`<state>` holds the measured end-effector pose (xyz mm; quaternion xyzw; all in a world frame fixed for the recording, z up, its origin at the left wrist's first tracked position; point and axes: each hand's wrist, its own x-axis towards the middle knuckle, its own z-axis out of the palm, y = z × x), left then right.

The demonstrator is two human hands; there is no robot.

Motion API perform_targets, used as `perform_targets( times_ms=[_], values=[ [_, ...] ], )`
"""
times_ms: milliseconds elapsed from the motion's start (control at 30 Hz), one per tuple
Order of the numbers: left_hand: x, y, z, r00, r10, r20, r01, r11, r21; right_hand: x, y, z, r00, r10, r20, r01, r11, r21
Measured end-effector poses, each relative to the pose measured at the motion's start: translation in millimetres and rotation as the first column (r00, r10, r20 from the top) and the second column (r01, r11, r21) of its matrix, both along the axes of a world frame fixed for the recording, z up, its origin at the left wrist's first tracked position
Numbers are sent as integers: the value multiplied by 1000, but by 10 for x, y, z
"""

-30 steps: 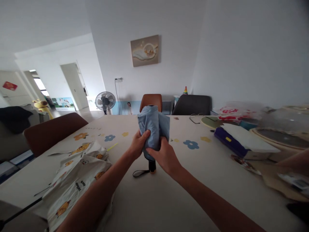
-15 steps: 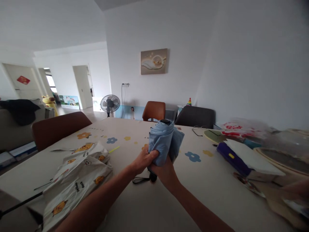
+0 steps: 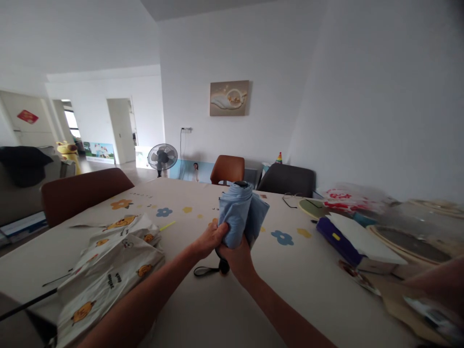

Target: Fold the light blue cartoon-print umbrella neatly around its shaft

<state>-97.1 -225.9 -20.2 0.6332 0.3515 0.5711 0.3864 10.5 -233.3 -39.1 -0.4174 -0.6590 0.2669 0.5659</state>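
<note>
A light blue folding umbrella [image 3: 235,208] stands upright over the table, its cloth wound around the shaft with one loose flap sticking out to the right. Its black handle and wrist strap [image 3: 206,271] show below my hands. My left hand [image 3: 212,239] is closed on the left side of the cloth, thumb pressed against it. Wrapped round the lower part from the right is my right hand [image 3: 237,258]; its fingers are partly hidden behind the cloth.
The table [image 3: 192,309] has a flower-printed cover. At left lies a white duck-print bag [image 3: 119,270]. On the right are a purple item [image 3: 337,241], a white tissue-like pack [image 3: 366,237], eyeglasses [image 3: 290,200], a plastic bag [image 3: 351,195] and a round lidded basket [image 3: 409,241].
The view has shifted slightly, so the scene sits a little further left. Both hands keep hold of the umbrella, whose loose flap still sticks out to the right.
</note>
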Motion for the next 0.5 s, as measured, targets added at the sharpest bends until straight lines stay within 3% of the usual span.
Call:
perform_targets(
  times_ms=[67, 200, 333, 433, 500],
  values=[
    [-1, 8, -11, 999, 45, 5, -45, 999, -15, -29, 2, -12, 1000, -5, -14, 4, 1000, -11],
    [-44, 37, -73, 995, 20, 102, -15, 999, -49, -106, -13, -46, 996, -93, 13, 93, 996, -3],
    [-76, 52, -56, 997, 28, 74, -20, 995, -97, -150, -2, -56, 990, -132, 57, 134, 991, -32],
    [-51, 46, 21, 978, 192, 80, -193, 981, 9, -149, 22, -30, 994, -112, 12, 113, 992, -62],
    [-35, 27, 70, 917, 384, 111, -396, 910, 126, -139, 26, -4, 997, -74, -33, 71, 994, -81]
  ],
)
